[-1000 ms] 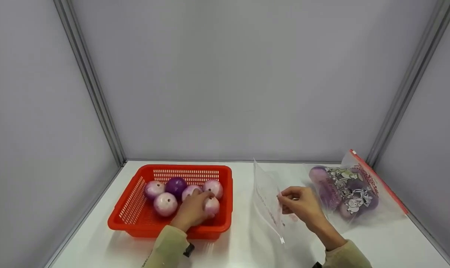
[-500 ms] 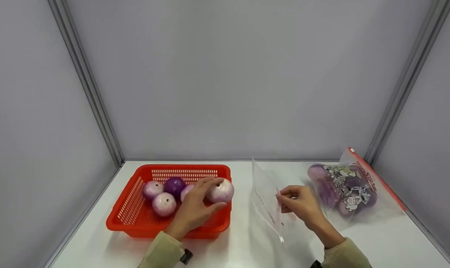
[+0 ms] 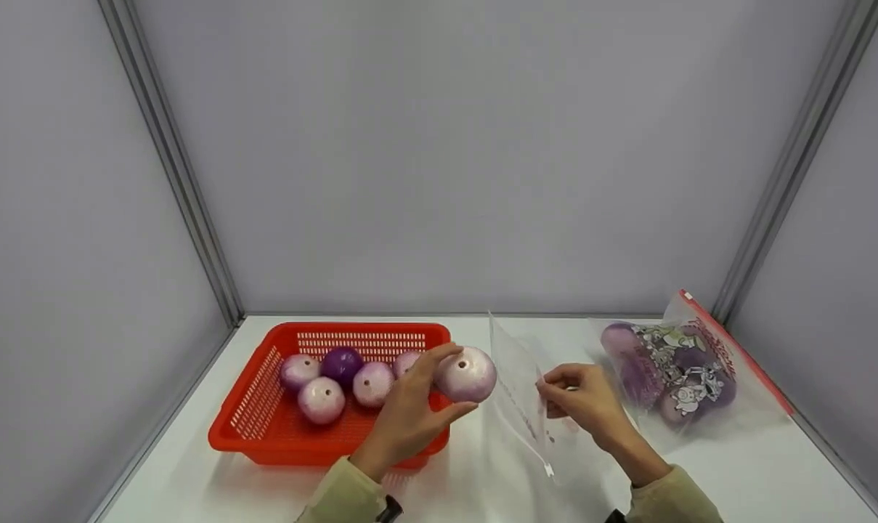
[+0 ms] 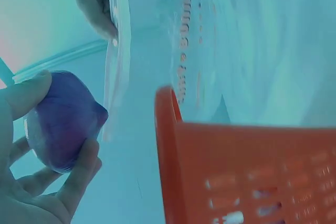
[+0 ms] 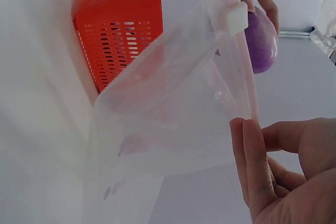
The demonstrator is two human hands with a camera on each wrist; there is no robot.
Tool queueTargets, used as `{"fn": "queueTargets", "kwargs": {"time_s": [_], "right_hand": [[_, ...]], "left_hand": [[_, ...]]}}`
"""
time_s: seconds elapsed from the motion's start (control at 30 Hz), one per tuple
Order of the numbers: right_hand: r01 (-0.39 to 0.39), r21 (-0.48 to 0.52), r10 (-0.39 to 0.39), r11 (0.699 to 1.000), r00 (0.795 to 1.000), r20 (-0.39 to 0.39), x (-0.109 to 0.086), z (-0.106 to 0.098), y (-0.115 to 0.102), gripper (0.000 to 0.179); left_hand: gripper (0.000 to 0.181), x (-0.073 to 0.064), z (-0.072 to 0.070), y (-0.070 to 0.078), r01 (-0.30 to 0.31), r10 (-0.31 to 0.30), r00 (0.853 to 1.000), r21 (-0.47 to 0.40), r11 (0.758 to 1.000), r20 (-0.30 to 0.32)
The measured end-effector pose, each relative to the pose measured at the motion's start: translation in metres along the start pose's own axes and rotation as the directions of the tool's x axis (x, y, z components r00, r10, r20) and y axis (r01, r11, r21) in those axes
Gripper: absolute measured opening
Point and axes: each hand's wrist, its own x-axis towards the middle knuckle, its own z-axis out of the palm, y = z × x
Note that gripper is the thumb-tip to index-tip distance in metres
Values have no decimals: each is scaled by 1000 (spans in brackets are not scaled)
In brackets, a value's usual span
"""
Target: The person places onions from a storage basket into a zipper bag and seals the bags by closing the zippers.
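Note:
My left hand (image 3: 409, 410) grips a glossy white-and-purple onion (image 3: 466, 374), likely artificial, with a small dark hole on top. In the left wrist view its pointed tip shows. It is held in the air between the red basket (image 3: 330, 454) and a clear slider bag (image 3: 515, 392). My right hand (image 3: 587, 399) pinches the bag's rim, and the bag stands upright with its mouth toward the left hand. The white slider (image 5: 236, 19) sits at one end of the rim. Several more onions, one of them dark purple (image 3: 342, 365), lie in the basket.
A filled bag with a red zip edge (image 3: 689, 374), holding purple things and printed with cartoon figures, lies at the right. The white table (image 3: 468, 487) is bounded by grey walls (image 3: 482, 181) behind and at both sides.
My left hand has lifted the onion out of the basket and carried it right, close to the clear bag. The right hand keeps its pinch on the bag's rim, almost still.

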Motion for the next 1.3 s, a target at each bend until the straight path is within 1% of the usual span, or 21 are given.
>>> {"fn": "queueTargets", "kwargs": {"time_s": [0.13,0.23,0.33,0.47,0.57,0.73,1.07,1.3], "right_hand": [[4,-11,-4,1000,1000,4,0,1,1,17],[11,-10,-11,1000,1000,9,0,1,0,17],[23,-4,-23,1000,1000,21,0,1,-2,18],[36,6,-36,999,999,33,-1,1,-5,17],[31,17,-32,999,999,36,-1,0,-8,19],[24,34,-25,999,999,42,-2,-1,-11,23],[21,45,-22,999,999,27,-1,0,-12,18],[29,44,-29,999,1000,10,-1,0,-12,23]], "left_hand": [[71,4,12,5,-64,63,998,-16,998,-12],[69,7,20,6,-95,95,995,-22,995,-1],[66,9,26,7,-120,120,993,18,993,12],[66,11,29,8,-144,143,990,80,986,17],[66,12,31,9,-140,138,990,103,985,19],[68,12,33,8,-126,121,992,134,983,42],[66,12,35,6,-137,128,990,193,972,60],[65,12,35,6,-148,135,988,196,969,75]]}}
